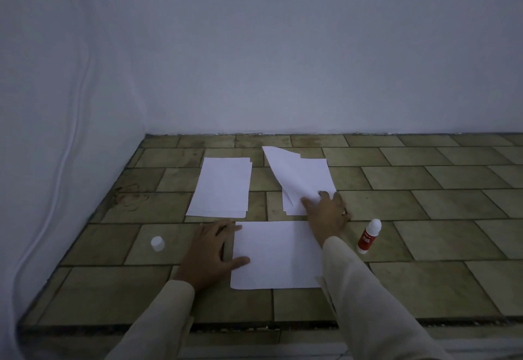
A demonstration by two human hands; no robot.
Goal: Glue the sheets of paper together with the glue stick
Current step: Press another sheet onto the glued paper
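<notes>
A white sheet of paper (pixel 278 255) lies in front of me on the tiled surface. My left hand (pixel 212 252) rests flat on its left edge, fingers spread. My right hand (pixel 325 212) reaches to the right stack of paper (pixel 311 178) and lifts its top sheet (pixel 285 173), which curls upward. A second stack of sheets (pixel 222 187) lies flat to the left of it. The red glue stick (pixel 368 236), uncapped, stands to the right of my right wrist. Its white cap (pixel 157 243) sits left of my left hand.
The tiled surface (pixel 424 204) ends at a white wall at the back and at the left. A white cable (pixel 68 144) runs down the left wall. The front edge (pixel 254 325) of the surface lies close to me.
</notes>
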